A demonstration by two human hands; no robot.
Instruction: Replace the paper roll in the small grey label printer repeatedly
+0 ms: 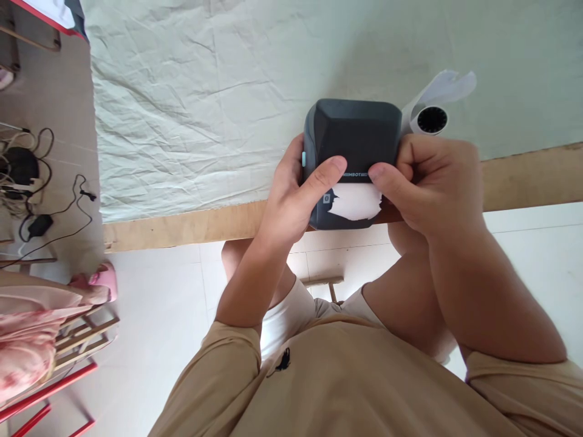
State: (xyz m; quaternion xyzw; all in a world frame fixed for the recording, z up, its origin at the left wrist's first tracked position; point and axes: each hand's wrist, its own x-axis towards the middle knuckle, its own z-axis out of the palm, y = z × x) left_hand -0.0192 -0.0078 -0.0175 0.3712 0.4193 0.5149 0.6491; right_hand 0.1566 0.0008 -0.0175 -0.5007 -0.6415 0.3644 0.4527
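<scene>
A dark label printer [357, 136] marked NIIMBOT is held between my two hands at the table's front edge. White paper [356, 201] with a torn edge sticks out of the slot at its near side. My left hand [300, 182] wraps round the printer's left side, thumb on the cover. My right hand [428, 176] grips the right side, its thumb at the cover's lower edge beside the paper; its fingers are curled and partly hidden. Just beyond my right hand lies a white paper roll [412, 112] with a dark core and a loose, curled end.
A wrinkled pale green cloth [195, 109] covers the table, whose wooden edge [182, 227] is bare. At left are tangled cables [20, 173], a black adapter [40, 226], a wooden chair [84, 334] and another person's foot in a pink slipper [105, 280].
</scene>
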